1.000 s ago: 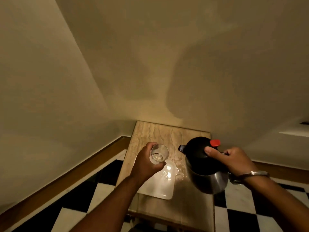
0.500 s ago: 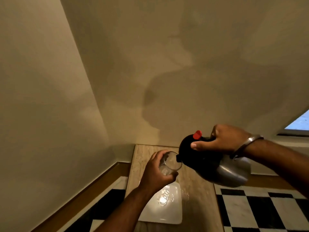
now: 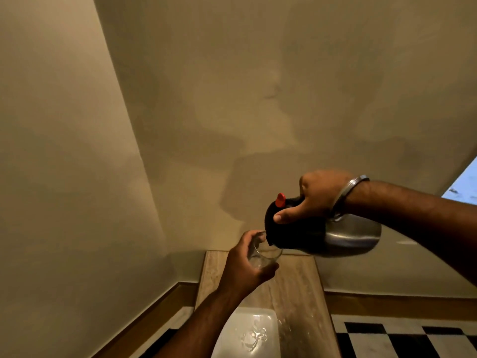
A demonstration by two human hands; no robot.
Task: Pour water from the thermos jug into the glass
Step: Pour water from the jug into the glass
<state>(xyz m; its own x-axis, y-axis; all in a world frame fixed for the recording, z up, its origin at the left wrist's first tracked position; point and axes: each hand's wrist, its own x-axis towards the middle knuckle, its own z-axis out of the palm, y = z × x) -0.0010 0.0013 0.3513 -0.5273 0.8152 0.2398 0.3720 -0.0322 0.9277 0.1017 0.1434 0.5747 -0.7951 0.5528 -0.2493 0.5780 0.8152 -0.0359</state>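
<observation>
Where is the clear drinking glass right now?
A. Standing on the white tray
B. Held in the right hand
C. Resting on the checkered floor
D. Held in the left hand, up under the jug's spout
D: the left hand holds the clear drinking glass above the marble-topped table, at the spout of the tilted black-topped steel thermos jug gripped by the right hand.

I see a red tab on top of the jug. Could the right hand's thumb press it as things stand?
Probably yes: the right hand grips the thermos jug, and the red tab sits uncovered just above the thumb.
</observation>
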